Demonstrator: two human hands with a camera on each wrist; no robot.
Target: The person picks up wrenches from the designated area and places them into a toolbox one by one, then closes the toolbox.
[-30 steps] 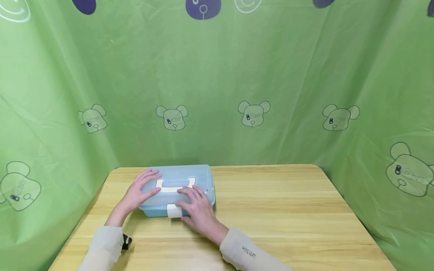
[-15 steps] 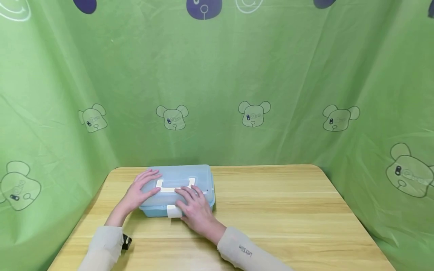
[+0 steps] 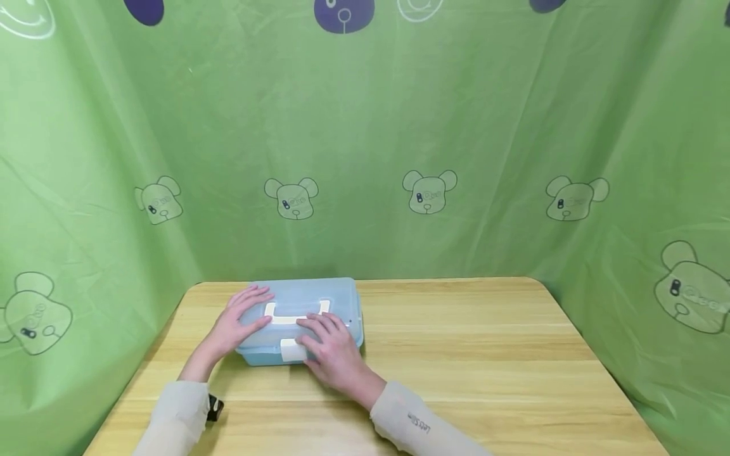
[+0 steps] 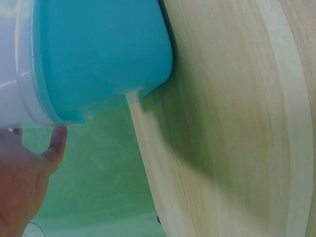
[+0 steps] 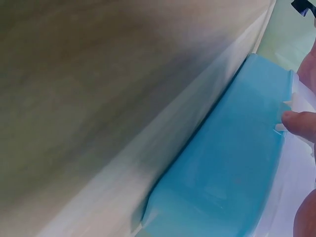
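Observation:
A blue plastic storage box with a translucent lid, a white handle and a white front latch sits at the table's back left. My left hand rests spread over the lid's left part, its thumb near the handle. At the front, my right hand has its thumb and forefinger at the latch, other fingers bent over the lid by the handle. In the right wrist view, the thumb touches the latch at the blue box's rim. The left wrist view shows the box's side wall. The contents are hidden.
The wooden table extends to the right and toward the front. Green curtains with bear prints enclose it at the back and on both sides. A small black object shows at the left sleeve's cuff.
The white latch has tilted slightly upward at its lower edge under the right thumb. The left hand and the box stay in place; the view has shifted slightly.

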